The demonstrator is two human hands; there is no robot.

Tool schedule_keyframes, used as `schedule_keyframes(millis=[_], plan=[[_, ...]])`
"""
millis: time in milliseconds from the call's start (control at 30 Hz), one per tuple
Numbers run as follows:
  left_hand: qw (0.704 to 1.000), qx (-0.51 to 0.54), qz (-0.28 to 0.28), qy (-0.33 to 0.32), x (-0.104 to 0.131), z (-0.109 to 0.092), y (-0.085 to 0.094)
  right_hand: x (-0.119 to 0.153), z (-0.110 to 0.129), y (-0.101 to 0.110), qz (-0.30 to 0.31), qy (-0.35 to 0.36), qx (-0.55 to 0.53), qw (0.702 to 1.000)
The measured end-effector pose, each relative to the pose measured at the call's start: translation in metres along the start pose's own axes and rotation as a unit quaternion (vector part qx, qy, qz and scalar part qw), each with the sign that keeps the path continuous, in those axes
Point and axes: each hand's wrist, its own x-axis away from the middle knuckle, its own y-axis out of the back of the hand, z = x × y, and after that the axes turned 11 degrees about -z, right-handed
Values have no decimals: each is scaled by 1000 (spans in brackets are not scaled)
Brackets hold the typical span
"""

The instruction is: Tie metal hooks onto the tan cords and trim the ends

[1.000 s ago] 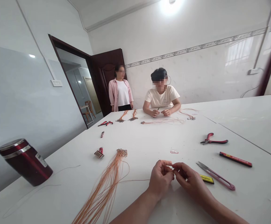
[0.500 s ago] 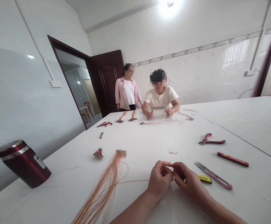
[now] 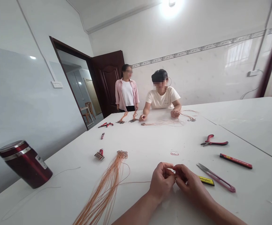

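My left hand [image 3: 162,180] and my right hand [image 3: 189,180] meet fingertip to fingertip low over the table, both closed in a pinch. A thin orange fishing line [image 3: 137,182] runs from the left into my left hand. Between the fingertips a tiny fish hook [image 3: 174,171] shows in part; the fingers hide most of it. Left of my hands lies a bundle of orange lines [image 3: 103,187] with metal hooks [image 3: 122,154] gathered at its far end. Pink-handled thread snips [image 3: 217,178] and a yellow-and-black box [image 3: 206,180] lie just right of my right hand.
Red-handled pliers [image 3: 213,141] and a red-black stick-shaped pack [image 3: 235,161] lie to the right. A dark red tumbler [image 3: 25,164] stands left. A small clear packet [image 3: 174,153] lies ahead. Across the white table [image 3: 150,140] one person sits among more hook bundles; another stands behind.
My hands keep their pinch with barely any finger movement; the hook shows less. The view shifts slightly. The seated person's hands have moved apart.
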Motion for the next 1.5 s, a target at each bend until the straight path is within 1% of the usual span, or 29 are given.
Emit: schedule_keyframes(millis=[467, 600, 867, 1067, 1300, 1500], plan=[[1000, -15, 10, -5, 1, 1, 0, 1, 0, 0, 1, -13, 10, 1000], [1000, -23, 11, -3, 2, -2, 0, 2, 1, 0, -3, -4, 9, 1000], [1000, -13, 8, -2, 2, -2, -1, 2, 4, 1, -6, -17, -7, 1000], [1000, -18, 13, -6, 3, -2, -1, 2, 5, 1, 0, -24, 0, 1000], [1000, -13, 15, -3, 2, -2, -1, 2, 6, 1, 2, -11, -3, 1000], [1000, -16, 10, -12, 2, -2, -1, 2, 7, 1, 3, -18, -10, 1000]])
